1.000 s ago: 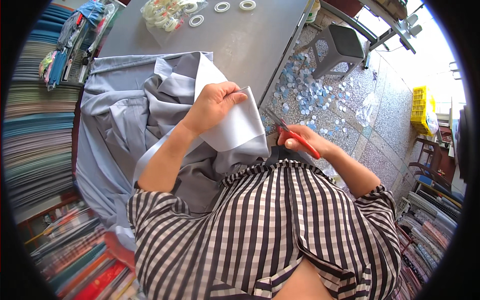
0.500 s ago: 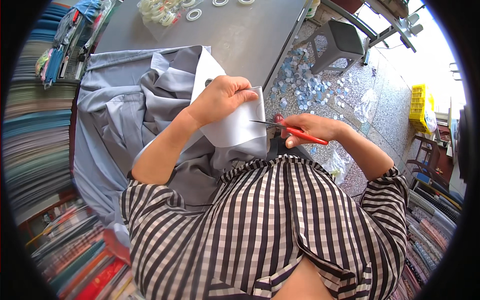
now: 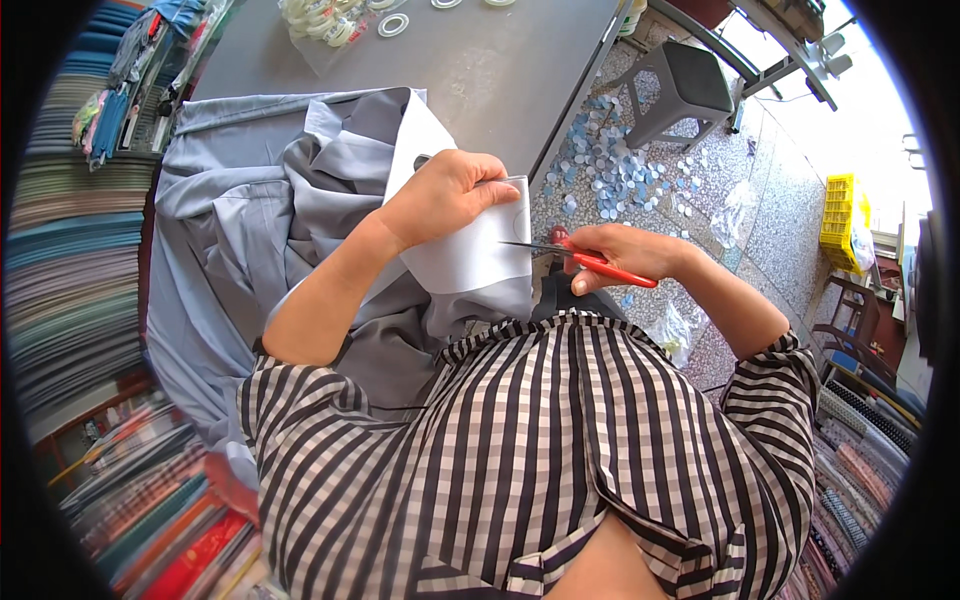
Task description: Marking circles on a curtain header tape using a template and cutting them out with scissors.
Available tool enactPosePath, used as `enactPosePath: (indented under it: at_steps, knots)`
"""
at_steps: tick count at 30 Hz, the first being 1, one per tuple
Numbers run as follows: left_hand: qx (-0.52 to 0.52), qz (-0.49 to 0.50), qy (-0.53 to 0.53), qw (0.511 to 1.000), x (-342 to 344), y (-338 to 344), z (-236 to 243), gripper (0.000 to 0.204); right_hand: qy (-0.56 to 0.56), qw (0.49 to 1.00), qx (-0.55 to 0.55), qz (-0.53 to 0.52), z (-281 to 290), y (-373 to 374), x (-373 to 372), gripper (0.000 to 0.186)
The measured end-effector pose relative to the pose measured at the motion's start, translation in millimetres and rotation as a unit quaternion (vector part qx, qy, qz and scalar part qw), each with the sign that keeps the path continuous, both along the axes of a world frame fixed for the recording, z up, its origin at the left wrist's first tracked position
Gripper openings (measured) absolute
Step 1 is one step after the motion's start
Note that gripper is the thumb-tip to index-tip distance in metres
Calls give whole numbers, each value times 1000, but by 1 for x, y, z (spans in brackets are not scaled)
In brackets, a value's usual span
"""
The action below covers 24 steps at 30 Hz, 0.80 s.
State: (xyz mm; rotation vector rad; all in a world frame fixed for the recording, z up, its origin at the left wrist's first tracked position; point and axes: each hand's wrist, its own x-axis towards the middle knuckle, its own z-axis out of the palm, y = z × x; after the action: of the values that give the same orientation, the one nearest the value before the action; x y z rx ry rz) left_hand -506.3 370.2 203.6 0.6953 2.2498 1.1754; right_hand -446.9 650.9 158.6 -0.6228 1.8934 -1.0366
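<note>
A large grey curtain hangs in folds over the table's near edge and down toward my lap. Its white heading band is folded up in front of me, and my left hand pinches it near the top edge. A faint curved outline shows on the band just right of those fingers. My right hand grips red-handled scissors. Their dark blades point left, with the tip against the white band below the outline. A dark-rimmed hole in the band is partly hidden behind my left hand.
On the grey table lie white rings and a clear bag of rings. Small round cloth scraps litter the floor near a grey stool. Stacked fabrics line the left; a yellow crate stands far right.
Both hands and the scissors stay almost where they were, the tip still at the white band. The whole view has shifted very slightly.
</note>
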Motion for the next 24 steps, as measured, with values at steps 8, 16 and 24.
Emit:
enactPosePath:
  at_steps: [8,16,24]
  knots:
    - [-14,-5,-18,1000,-2,1,3,23,12,999,45,-24,8,-8,3,64]
    - [7,27,4,1000,2,-2,-3,19,5,995,-25,-94,-6,-13,29,36]
    - [89,98,-15,991,17,9,-17,18,-71,977,-45,-194,-10,-28,39,30]
